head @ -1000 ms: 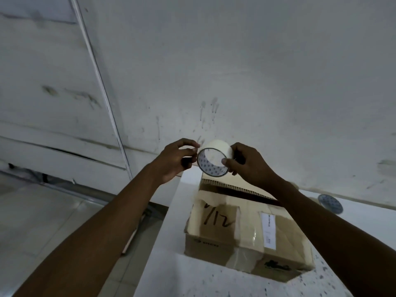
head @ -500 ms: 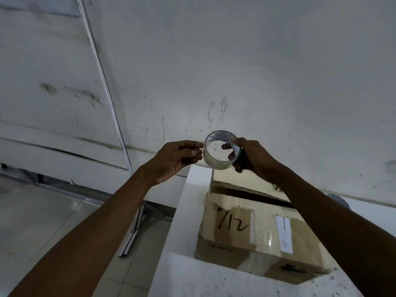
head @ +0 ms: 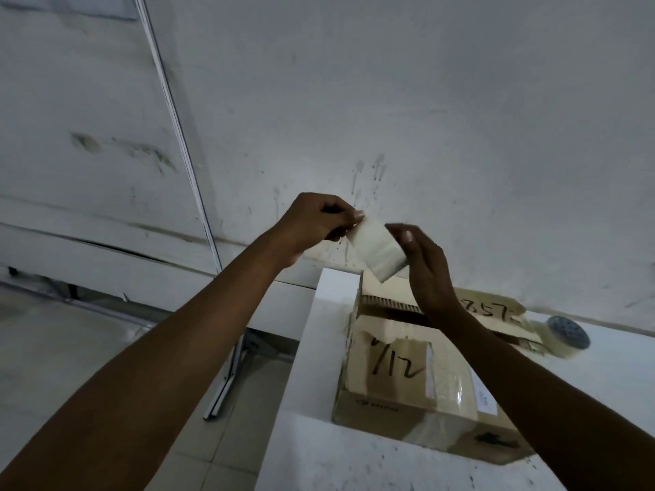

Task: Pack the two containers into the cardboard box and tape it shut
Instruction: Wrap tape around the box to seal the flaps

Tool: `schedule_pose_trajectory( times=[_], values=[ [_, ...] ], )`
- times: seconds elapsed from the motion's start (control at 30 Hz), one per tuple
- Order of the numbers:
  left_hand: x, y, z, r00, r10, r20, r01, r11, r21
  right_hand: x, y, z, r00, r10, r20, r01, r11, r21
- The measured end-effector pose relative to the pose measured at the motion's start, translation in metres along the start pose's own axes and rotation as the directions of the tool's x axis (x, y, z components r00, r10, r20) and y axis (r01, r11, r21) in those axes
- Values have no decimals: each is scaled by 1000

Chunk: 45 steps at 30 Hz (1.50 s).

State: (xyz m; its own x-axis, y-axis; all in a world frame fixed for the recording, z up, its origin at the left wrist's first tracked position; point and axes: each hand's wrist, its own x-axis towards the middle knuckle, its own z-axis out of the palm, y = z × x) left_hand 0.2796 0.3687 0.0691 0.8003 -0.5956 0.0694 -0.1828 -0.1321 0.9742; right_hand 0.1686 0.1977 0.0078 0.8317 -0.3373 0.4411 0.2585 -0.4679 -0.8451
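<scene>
Above the cardboard box [head: 407, 377], the left hand [head: 312, 225] pinches the tape roll [head: 377, 251] at its ten o'clock edge. The right hand [head: 421, 256] cups its four o'clock side, fingers loosely curved. A second roll [head: 563, 336] lies on the bench [head: 319, 349] at three o'clock of the box.

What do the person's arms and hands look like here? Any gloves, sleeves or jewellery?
Both forearms are bare right down to the frame's lower edge; no sleeve shows. The left hand and right hand wear no gloves, and no watch, bracelet or ring is visible on wrists or fingers. The light is dim, so small details could be missed.
</scene>
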Motion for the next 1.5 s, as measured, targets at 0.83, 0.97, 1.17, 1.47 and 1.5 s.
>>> schedule_pose_trajectory(
  times=[0.83,0.97,1.17,1.47,1.5],
  values=[
    [-33,-112,-6,884,-464,60,371,615,-696,43,-57,-78,890,28,456,257,794,-551],
    [-38,-143,27,828,-549,114,439,508,-741,43,-65,-59,820,90,565,293,781,-551],
    [-36,-181,53,776,-589,225,519,395,-758,43,-61,-33,771,200,605,310,712,-630],
    [-44,-198,69,748,-612,256,565,386,-729,43,-67,0,731,310,608,314,639,-703],
    [-44,-198,71,748,-613,255,564,383,-731,43,-68,2,727,317,609,321,627,-710]
  ],
)
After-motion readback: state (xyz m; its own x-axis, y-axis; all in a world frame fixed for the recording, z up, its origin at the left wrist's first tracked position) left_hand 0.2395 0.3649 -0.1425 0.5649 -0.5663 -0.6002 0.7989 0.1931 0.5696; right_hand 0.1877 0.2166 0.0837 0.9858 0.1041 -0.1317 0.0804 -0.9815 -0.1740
